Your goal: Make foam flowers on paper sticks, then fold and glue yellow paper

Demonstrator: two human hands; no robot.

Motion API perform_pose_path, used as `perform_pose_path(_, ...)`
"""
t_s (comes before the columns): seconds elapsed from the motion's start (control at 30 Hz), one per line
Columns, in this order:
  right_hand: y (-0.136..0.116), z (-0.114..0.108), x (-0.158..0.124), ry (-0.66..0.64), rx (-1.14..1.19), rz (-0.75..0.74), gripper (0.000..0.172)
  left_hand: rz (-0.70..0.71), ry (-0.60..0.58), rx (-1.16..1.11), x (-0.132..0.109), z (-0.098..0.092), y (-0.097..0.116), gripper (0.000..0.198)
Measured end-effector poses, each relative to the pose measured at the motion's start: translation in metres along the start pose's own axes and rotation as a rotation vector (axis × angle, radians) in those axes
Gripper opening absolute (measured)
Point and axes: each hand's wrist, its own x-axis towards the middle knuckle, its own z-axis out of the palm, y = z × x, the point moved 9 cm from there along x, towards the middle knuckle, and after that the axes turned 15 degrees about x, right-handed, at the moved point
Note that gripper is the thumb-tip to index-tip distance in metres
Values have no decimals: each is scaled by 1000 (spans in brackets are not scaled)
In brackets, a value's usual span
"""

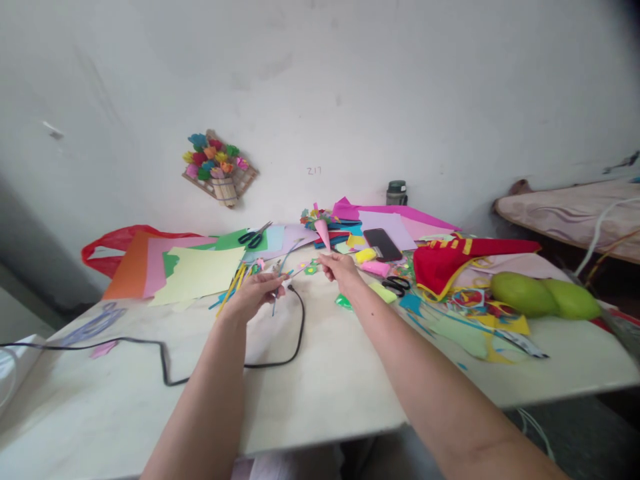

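Observation:
My left hand (257,293) is closed in a pinch, with a thin blue strip (274,307) passing through its fingertips. My right hand (341,268) also pinches, its thumb and finger pressed together. A thin pale strip (303,269) runs across the gap between the two hands; its ends are hidden by the fingers. Small green paper flowers (311,267) with yellow centres lie just beyond that gap. Behind my right hand, a pink cone (323,233) points down below a bunch of colourful paper flowers (316,215).
A black cable (303,327) loops over the white table (310,400). Coloured sheets (200,270) and black-handled scissors (255,236) lie at the back left. A phone (382,245), more scissors (397,286), red cloth (437,267), paper scraps and green fruit (525,293) lie right.

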Motion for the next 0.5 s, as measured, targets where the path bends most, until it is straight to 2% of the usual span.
perform_pose_path(0.13, -5, -9, 0, 88, 13, -23, 36, 27, 453, 355, -6, -53, 7, 30)
perform_pose_path(0.23, -6, -17, 2, 148, -86, -67, 38, -136, 648, 702, -17, -81, 3, 35)
perform_pose_path(0.33, -2, -22, 7, 147, -190, -108, 36, -286, 698, 927, -26, -97, -3, 35)
perform_pose_path(0.5, 9, -21, 12, 93, -254, -98, 32, -422, 681, 1038, -31, -105, -15, 40)
